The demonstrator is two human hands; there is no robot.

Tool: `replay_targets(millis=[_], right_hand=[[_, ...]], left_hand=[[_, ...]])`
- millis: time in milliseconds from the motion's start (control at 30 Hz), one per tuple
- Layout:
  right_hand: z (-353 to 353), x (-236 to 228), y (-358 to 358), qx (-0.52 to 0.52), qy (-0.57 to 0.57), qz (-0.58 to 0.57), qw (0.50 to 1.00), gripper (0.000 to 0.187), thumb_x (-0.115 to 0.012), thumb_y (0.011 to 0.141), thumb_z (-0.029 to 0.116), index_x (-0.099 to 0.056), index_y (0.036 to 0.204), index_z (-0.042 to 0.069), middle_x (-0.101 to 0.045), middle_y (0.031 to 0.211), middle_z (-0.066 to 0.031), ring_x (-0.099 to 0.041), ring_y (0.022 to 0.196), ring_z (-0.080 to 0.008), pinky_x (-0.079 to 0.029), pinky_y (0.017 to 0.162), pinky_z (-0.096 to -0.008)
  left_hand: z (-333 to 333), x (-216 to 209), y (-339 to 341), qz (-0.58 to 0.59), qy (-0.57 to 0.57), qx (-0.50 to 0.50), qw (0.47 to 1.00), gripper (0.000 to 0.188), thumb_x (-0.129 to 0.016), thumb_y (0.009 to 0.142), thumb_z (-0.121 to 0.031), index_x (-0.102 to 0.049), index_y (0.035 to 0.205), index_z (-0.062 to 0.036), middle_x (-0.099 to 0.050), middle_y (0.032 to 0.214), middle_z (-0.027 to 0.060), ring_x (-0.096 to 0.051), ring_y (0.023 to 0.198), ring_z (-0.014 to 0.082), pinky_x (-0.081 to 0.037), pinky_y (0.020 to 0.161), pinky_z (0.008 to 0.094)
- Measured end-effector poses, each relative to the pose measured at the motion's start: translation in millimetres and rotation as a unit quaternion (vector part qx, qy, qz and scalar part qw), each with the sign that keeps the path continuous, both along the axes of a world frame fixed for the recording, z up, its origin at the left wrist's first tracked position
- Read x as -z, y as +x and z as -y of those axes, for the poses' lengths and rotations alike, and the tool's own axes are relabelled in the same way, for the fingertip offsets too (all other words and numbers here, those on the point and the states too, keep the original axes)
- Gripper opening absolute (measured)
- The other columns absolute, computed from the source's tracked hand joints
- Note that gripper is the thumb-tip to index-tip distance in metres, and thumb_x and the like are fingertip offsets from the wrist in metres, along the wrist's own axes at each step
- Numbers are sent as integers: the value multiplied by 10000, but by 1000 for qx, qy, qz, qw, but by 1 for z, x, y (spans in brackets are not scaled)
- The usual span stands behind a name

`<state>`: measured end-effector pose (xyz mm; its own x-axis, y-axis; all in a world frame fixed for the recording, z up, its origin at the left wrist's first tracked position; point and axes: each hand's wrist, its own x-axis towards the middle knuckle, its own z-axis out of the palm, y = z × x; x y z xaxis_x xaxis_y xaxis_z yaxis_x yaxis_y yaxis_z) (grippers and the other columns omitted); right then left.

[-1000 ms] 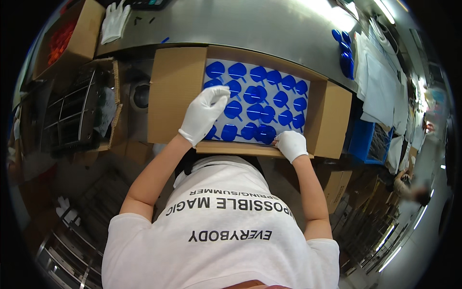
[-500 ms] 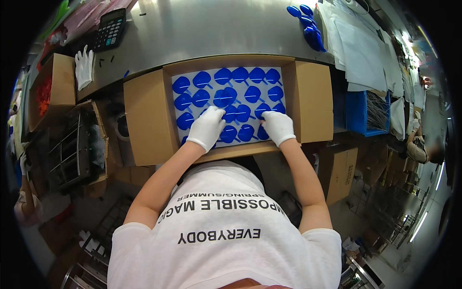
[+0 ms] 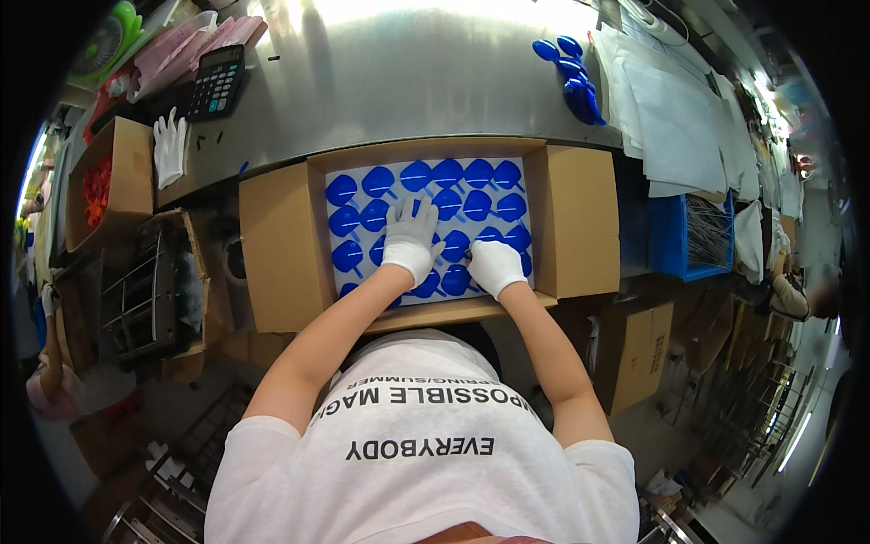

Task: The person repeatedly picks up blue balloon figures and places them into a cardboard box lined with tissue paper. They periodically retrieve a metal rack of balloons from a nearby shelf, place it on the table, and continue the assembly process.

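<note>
Several glossy blue rounded pieces with short stems point(image 3: 341, 189) lie in rough rows on a white sheet inside an open cardboard box point(image 3: 573, 222). My left hand point(image 3: 412, 238), in a white glove, rests with its fingers spread over the pieces in the middle, covering some of them. To its right, my gloved right hand point(image 3: 496, 266) is closed low over the pieces. Its fingertips come together beside a blue piece point(image 3: 456, 246); whatever they pinch is hidden. The hands are apart.
Beyond the box is a metal table point(image 3: 390, 91) with a calculator point(image 3: 217, 83), a spare white glove point(image 3: 169, 148) and loose blue pieces point(image 3: 580, 91). White sheets point(image 3: 675, 109) and a blue bin point(image 3: 693, 236) stand right; a carton with red pieces point(image 3: 113, 186) is left.
My left hand has reached farther into the box, and its curled fingers have spread out. My right hand has moved left and nearer to me, still closed. The whole view has shifted slightly.
</note>
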<state>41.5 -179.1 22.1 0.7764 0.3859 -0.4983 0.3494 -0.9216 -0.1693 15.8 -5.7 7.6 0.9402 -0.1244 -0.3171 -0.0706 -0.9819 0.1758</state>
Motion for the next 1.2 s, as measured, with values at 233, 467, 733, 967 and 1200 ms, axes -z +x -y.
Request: replay_targets(millis=[233,467,733,967,1200], right_hand=[[13,-23,35,32,79,54,995,200,-644,890,226,-688,1031,92,-713,920,-149,-689,863,-325,-548,780,-410],[25,11,64,-14,23,73,997,141,-570,876,118,-681,952,76,-713,925,-143,-693,840,-347,-556,737,-432],[88,-70,104,202,318,53,925,262,-582,977,266,-677,944,25,-699,757,-99,-658,624,-165,-510,610,-282],[250,-88,242,308,292,367,828,369,-454,1023,338,-670,986,41,-702,923,-150,-668,848,-335,-515,751,-407],[311,-63,310,245,3,276,929,382,-617,881,438,-691,958,71,-673,995,-195,-631,957,-386,-510,811,-462]], left_hand=[[-19,-9,-22,50,-51,-28,997,580,-633,893,-272,-479,1389,-15,-389,1482,214,-367,1367,393,-294,1126,523],[-32,-26,-40,101,-81,-132,983,542,-633,897,-236,-485,1361,4,-423,1446,231,-367,1362,408,-319,1119,500],[-30,-18,-52,95,-95,-192,972,335,-684,851,-184,-631,1157,-59,-629,1096,134,-628,974,322,-525,825,418],[-22,9,-13,128,-80,-186,971,219,-634,855,-109,-666,1070,-82,-632,1018,174,-639,922,366,-541,781,441],[-21,-24,-37,199,-178,-218,939,108,-652,858,-84,-643,960,-47,-597,949,140,-604,899,342,-496,776,414]])
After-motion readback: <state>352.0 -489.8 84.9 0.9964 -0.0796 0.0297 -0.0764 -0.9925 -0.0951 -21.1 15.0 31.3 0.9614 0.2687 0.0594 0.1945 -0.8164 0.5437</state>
